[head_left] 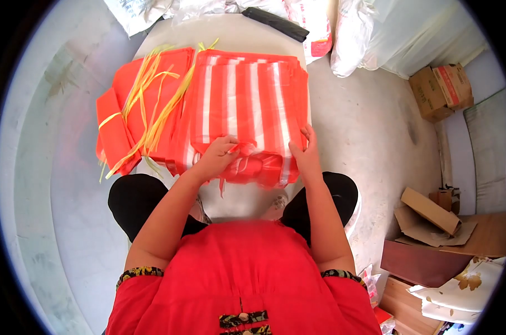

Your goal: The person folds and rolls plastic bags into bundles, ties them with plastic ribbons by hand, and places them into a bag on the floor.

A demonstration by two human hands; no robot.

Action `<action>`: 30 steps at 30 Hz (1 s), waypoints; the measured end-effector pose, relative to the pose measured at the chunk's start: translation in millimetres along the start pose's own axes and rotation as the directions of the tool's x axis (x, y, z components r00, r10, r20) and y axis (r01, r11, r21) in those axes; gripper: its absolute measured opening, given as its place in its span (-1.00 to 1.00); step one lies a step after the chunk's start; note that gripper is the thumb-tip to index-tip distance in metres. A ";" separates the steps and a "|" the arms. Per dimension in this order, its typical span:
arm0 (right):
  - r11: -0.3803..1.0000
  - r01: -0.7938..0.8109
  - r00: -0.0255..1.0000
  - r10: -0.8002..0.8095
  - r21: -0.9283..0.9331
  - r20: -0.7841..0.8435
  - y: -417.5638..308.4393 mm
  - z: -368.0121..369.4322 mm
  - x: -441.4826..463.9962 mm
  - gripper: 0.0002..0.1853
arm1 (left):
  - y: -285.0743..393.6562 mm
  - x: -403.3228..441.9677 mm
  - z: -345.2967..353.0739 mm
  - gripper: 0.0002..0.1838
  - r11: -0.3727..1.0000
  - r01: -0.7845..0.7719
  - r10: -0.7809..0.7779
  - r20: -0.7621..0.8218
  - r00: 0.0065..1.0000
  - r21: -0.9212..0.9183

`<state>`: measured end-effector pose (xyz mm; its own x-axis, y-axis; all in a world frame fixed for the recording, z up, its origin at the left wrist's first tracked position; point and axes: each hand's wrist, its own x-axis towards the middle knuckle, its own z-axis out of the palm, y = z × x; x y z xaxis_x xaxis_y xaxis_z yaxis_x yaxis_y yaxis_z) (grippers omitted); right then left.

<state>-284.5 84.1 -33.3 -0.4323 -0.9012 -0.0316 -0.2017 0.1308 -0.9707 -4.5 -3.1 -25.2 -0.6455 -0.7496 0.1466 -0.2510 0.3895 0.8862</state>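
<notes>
A stack of red-and-white striped plastic bags [241,100] lies on the low table in front of me. My left hand [219,156] is at the near edge of the stack, its fingers pinched on a bit of the red plastic. At the right near corner, my right hand [306,151] rests with thumb and fingers apart against the stack's edge. Folded red bags [152,78] lie to the left, with yellow strips [163,123] strewn over them. A smaller red bundle [116,123] has a yellow tie around it.
A black rolled item [275,23] lies at the table's far edge, near white sacks [350,33]. A cardboard box [441,92] stands on the right. Opened cardboard [431,218] sits on a brown box [420,262] at the lower right.
</notes>
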 end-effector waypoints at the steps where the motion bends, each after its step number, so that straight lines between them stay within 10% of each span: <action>1: 1.000 0.011 1.000 -0.011 0.004 0.023 2.8 -3.7 -11.6 -0.17 | -0.5 -2.4 2.5 -0.79 1.000 -0.013 0.014 -0.027 1.000 0.024; 11: 0.973 0.069 0.998 -0.068 -0.220 0.011 13.6 -34.0 -96.6 -0.25 | 10.7 -19.6 18.4 -0.49 0.781 -0.222 0.240 0.048 0.970 0.584; 15: 0.767 0.452 0.890 -0.422 -0.456 0.174 -65.1 -10.5 -69.5 -0.43 | 22.5 -21.3 16.2 -0.46 0.704 -0.238 0.221 0.112 0.969 0.669; 23: 0.987 -0.009 0.862 0.089 -0.161 0.498 -75.3 58.2 -1.6 -0.59 | 26.7 -30.1 13.0 -0.48 0.744 -0.209 0.169 0.125 0.978 0.635; 30: 0.988 -0.150 0.852 0.111 0.035 0.512 -55.4 60.3 5.8 -0.55 | 25.8 -32.6 10.4 -0.55 0.819 -0.194 0.154 0.119 0.981 0.540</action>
<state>-222.8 46.7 5.9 0.0593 -0.9646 -0.2571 -0.1037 0.2502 -0.9626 2.5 37.0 -11.7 -0.7577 -0.6115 0.2279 -0.4697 0.7535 0.4601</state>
